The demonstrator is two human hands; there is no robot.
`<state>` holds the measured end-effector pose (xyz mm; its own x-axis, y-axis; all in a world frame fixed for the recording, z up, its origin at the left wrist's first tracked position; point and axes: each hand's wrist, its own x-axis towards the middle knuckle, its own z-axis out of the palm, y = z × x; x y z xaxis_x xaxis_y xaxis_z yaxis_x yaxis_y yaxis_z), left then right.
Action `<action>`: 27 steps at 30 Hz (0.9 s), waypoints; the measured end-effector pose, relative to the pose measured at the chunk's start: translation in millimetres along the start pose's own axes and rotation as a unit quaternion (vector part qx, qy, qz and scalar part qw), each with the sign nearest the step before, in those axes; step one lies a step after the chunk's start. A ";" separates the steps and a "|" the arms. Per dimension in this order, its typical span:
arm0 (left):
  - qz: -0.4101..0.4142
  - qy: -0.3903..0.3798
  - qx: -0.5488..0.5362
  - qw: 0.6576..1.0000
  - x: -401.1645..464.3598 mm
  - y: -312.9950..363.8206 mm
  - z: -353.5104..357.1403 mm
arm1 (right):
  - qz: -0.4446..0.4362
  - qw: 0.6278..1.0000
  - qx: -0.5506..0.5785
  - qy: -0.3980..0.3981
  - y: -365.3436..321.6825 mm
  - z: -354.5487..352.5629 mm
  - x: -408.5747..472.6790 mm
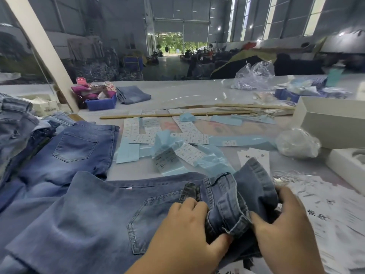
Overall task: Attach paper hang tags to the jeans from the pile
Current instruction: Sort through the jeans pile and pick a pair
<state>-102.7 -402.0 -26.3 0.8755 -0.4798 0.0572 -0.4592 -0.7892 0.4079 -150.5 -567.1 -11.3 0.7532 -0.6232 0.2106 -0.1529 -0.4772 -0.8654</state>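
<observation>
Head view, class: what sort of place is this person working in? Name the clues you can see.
Probably a garment factory's finishing hall. Both hands, left and right, grip the waistband of jeans on a long table; printed tags lie spread beyond, more jeans are piled at left, and a high hall stands behind.

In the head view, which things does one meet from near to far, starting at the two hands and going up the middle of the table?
Left hand and right hand gripping the jeans waistband → light blue paper strips → long wooden stick → folded jeans.
</observation>
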 end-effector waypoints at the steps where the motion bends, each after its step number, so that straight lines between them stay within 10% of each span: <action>1: 0.011 0.011 0.032 0.999 -1.4 2.7 6.2 | 0.017 1.000 -0.017 -0.004 5.2 -0.2 -0.1; 5: 0.047 0.034 0.105 0.993 -4.4 9.4 19.6 | 0.119 0.989 -0.080 -0.037 18.7 -5.1 -3.3; 12: 0.031 0.054 -0.033 0.998 -3.4 1.6 14.5 | -0.137 0.962 -0.218 0.094 8.3 -11.6 -8.1; 16: -0.050 0.027 -0.160 0.985 2.9 12.9 -6.3 | -0.102 0.930 -0.335 -0.109 1.1 -10.0 -2.5; 22: -0.112 -0.072 -0.180 0.975 30.0 26.0 -28.4 | -0.064 0.967 -0.092 -0.228 -8.4 -3.9 -3.5; 27: -0.079 -0.106 -0.408 0.904 16.6 -11.1 -24.6 | -0.046 0.965 -0.023 -0.257 -10.4 -6.5 -2.0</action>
<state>-79.3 -391.8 -7.4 0.8323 -0.5170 -0.2000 0.0073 -0.3505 0.9366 -154.5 -564.9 0.3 0.9809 -0.1934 0.0224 -0.0897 -0.5509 -0.8298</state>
